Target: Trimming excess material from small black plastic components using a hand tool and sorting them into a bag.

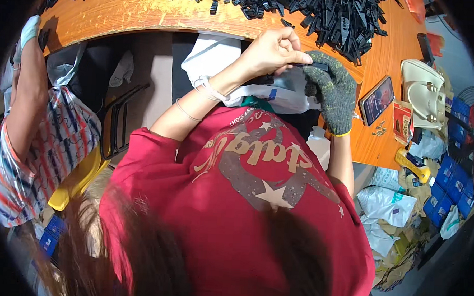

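My right hand (334, 91), in a dark grey knit glove with a yellow cuff edge, grips a slim black plastic piece (319, 66) just off the table's front edge. My bare left hand (273, 51) is closed beside it, thumb and fingertips pinched at the piece's left end. Whether the left fingers hold a separate small part cannot be made out. Beyond both hands, a large heap of similar black plastic pieces (343, 25) lies on the orange wooden table (121, 13). White plastic bags (286, 100) rest in front of me, under my hands.
On the table's right are a phone (376, 101) with a lit screen, a small red packet (402, 122) and a cream handbag (423, 92). Bags and blue boxes (452, 178) crowd the floor there. At the left, a co-worker's gloved hand (29, 31) touches the table edge.
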### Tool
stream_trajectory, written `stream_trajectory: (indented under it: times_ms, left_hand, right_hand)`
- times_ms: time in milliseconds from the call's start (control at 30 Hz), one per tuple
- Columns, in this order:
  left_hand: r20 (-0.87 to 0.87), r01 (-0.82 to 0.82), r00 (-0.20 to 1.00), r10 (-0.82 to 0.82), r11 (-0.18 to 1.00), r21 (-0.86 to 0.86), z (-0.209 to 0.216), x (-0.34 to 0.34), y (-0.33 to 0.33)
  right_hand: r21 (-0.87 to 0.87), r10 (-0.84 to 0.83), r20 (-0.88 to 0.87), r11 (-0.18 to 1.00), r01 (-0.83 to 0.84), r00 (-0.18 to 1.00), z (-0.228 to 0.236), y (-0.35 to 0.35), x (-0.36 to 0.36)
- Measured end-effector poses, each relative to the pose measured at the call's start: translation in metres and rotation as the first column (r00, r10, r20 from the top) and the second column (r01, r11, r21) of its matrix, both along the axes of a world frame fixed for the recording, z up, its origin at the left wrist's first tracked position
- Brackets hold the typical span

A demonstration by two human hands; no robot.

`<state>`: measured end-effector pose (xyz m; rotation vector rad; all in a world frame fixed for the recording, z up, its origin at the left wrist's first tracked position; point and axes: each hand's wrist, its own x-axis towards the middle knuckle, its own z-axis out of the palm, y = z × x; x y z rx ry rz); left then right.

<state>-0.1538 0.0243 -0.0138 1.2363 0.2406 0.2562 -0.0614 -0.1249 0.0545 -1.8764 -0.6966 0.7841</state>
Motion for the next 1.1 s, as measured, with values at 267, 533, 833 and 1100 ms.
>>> stream_trajectory:
  times_ms: [267,533,833,1100]
  left_hand:
    - [0.290,-0.394,0.915,0.279,0.477,0.786,0.006,0.038,0.019]
    - [0.144,-0.190,0.930,0.338,0.108,0.976,0.007,0.057,0.025]
    - [0.219,-0.241,0.931,0.292,0.041,0.970,0.005,0.001,-0.031]
    - [0.213,-0.290,0.923,0.321,0.214,0.933,0.001,0.020,0.020]
  right_hand:
    - [0.033,-0.032,0.078,0.999,0.029,0.996,0.000,-0.008,-0.009]
    - [-0.018,0.198,0.755,0.959,-0.283,0.625,-0.034,-0.033,0.015]
    - [0.064,0.120,0.848,0.944,-0.325,0.516,-0.037,0.012,0.013]
    - [-0.089,0.203,0.812,0.970,-0.227,0.548,-0.042,0.001,0.017]
